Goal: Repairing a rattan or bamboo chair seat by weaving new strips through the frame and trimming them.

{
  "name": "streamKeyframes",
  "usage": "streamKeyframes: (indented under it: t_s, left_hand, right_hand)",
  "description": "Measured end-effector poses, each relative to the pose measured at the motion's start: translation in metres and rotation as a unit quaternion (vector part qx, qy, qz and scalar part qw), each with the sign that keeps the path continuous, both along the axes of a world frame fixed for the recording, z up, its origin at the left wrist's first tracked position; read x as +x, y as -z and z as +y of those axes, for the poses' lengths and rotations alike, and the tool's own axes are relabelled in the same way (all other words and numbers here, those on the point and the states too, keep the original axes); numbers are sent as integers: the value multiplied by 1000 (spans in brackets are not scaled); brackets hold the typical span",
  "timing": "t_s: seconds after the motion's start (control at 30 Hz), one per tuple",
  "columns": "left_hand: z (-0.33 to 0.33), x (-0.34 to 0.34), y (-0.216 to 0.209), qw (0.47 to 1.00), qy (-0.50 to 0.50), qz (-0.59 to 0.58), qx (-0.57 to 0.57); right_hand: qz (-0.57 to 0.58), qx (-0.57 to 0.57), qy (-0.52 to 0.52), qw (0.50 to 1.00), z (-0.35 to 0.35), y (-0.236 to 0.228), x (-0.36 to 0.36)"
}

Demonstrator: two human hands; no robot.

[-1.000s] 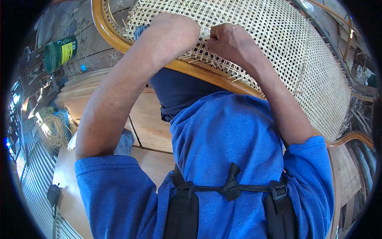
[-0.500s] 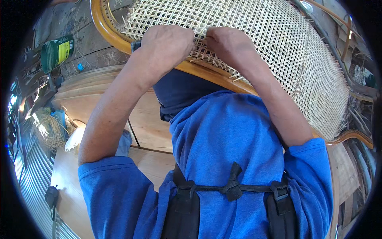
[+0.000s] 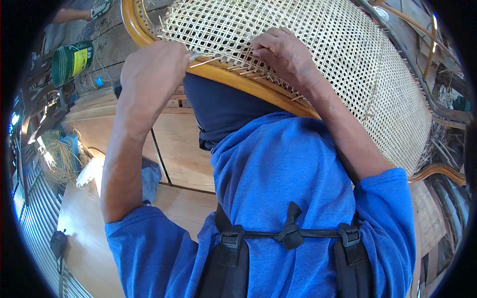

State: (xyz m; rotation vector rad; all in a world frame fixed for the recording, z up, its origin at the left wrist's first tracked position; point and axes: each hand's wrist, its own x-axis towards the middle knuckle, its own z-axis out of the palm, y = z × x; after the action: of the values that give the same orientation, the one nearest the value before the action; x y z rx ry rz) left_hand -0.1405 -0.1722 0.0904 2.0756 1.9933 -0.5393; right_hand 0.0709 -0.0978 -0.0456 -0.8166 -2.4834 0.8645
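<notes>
A woven cane panel [image 3: 348, 54] in a curved honey-coloured wooden frame [image 3: 233, 77] fills the top of the view. My left hand [image 3: 154, 74] is closed on a thin pale cane strip [image 3: 203, 58] that sticks out at the frame's near edge. My right hand [image 3: 285, 54] lies on the weave just right of it, fingertips pressed into the cane by the rim. Several short cane ends [image 3: 248, 72] poke out along the frame between the hands.
A wooden plank floor [image 3: 184, 159] lies below. A green can [image 3: 72, 62] stands at the upper left, and a bundle of loose pale cane fibres [image 3: 62, 159] lies at the left. Another person's foot [image 3: 99, 7] shows at the top left. Bent cane rods [image 3: 432, 35] rise at the upper right.
My left hand has drawn back from the weave toward the left, pulling the cane strip out past the frame. My right hand stays on the panel.
</notes>
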Motion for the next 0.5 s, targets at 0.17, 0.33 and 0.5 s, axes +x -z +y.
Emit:
streamKeyframes:
  t_s: [0.17,0.33,0.5]
  left_hand:
    - [-25,-15,-16,994,-103,34,-14]
    - [1,18,-43,998,-32,-36,35]
    - [19,29,5,997,80,13,-8]
  right_hand:
    - [-90,-123,-18,988,10,-22,-21]
    - [158,-230,-73,957,0,-62,-35]
    - [-38,-211,-6,977,-8,-33,-18]
